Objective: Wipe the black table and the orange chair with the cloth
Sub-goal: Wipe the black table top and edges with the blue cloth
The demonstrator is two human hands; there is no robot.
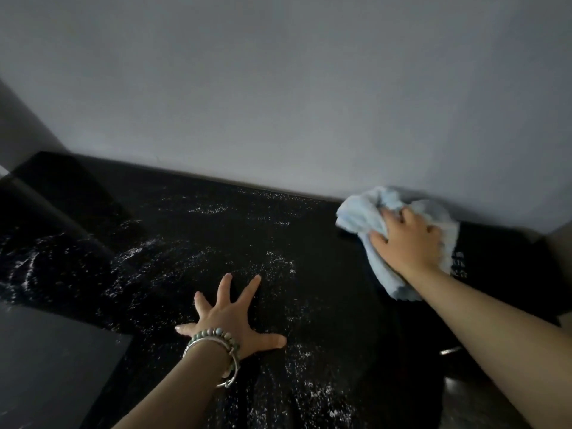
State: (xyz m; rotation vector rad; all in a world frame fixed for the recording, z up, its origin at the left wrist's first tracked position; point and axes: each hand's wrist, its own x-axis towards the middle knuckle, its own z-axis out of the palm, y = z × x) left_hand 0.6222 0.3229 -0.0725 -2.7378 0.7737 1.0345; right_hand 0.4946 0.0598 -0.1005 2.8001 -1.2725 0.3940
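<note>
A: What else do you see there?
B: You face a plain grey wall (278, 88). At its foot, far left, stands a black box (71, 184); at its foot, far right, a black thing (495, 258) with blurred pale print. Well away from the wall, on your left, lies a dark flat panel (55, 366).

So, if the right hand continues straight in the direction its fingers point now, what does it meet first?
Most likely the grey wall behind the black table. The right hand grips the cloth, whose bunched front would touch first; the gap looks small, though depth is unclear.
</note>
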